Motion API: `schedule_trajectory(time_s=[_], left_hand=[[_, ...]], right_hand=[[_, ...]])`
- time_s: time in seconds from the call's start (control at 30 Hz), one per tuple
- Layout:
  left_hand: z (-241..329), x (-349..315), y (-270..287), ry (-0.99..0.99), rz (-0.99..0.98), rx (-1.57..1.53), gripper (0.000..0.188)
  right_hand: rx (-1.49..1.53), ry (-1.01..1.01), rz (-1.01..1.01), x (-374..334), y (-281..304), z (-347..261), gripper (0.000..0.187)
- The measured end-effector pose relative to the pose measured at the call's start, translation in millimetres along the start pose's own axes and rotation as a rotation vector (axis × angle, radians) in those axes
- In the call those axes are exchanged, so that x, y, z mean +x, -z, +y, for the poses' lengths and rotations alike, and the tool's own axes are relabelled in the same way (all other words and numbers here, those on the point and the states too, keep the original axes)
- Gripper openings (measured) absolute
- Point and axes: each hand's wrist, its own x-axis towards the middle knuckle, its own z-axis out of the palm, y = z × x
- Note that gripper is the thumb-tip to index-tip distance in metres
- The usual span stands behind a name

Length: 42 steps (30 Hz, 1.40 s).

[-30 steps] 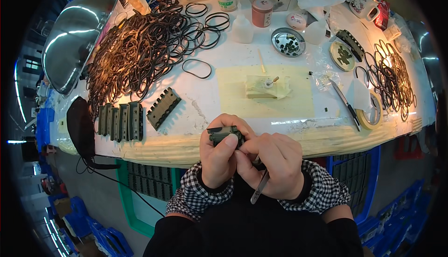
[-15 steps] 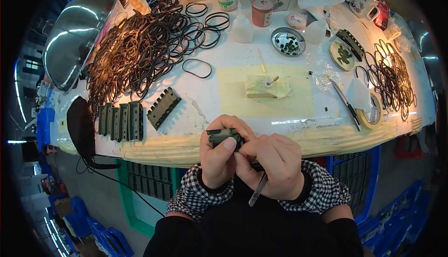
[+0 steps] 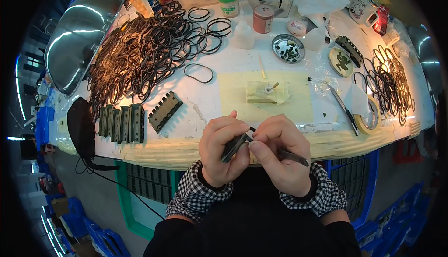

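My left hand (image 3: 223, 150) is closed around a dark green moulded part (image 3: 235, 147), held tilted just off the table's front edge. Against its upper end press the thumb and fingertips of my right hand (image 3: 283, 152). Tucked in that same hand are grey metal tweezers (image 3: 295, 158), their broad end sticking out to the right. A short dark piece (image 3: 252, 129) shows between the two hands; what it is I cannot make out. Similar ribbed green parts (image 3: 122, 123) stand in a row at the left, beside a single tilted one (image 3: 165, 111).
A large heap of black rubber bands (image 3: 140, 51) covers the back left; a smaller pile (image 3: 389, 86) lies right. Nearby are a taped block (image 3: 266, 92), a dish of small green pieces (image 3: 288, 49), a craft knife (image 3: 343, 110) and a tape roll (image 3: 369, 117). Crates (image 3: 133, 215) stand below the table.
The green part has turned from lying crosswise to a steep tilt, and my left fingers now cover more of it. My right hand has rolled, swinging the tweezers' end from downward to the right.
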Motion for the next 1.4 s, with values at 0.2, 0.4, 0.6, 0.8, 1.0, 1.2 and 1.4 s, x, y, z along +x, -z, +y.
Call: schedule_trajectory(time_s=[0.2, 0.4, 0.6, 0.8, 1.0, 1.2, 1.4], left_hand=[[0, 0, -1, -0.030, -0.006, 0.114, 0.033], [-2, 1, -2, -0.105, 0.007, 0.249, 0.034], [-3, 0, -1, -0.116, 0.008, 0.239, 0.033], [-5, -1, -1, -0.137, -0.013, 0.161, 0.034], [-6, -1, -1, -0.154, -0.050, 0.176, 0.038], [-3, 2, 0, -0.222, -0.090, 0.274, 0.042], [-8, 2, -4, -0.301, -0.114, 0.332, 0.041]], right_hand=[[-0.099, -0.059, 0.020, 0, 4, -13, 0.004], [-0.062, -0.201, 0.056, -4, 4, -17, 0.003], [-0.111, -0.203, -0.058, -1, 10, -23, 0.006], [-0.013, -0.147, -0.004, -2, 8, -8, 0.005], [0.009, -0.173, 0.012, 1, 8, -8, 0.005], [-0.042, -0.212, -0.013, 3, 13, -10, 0.005], [-0.227, -0.209, -0.153, 11, 24, -24, 0.004]])
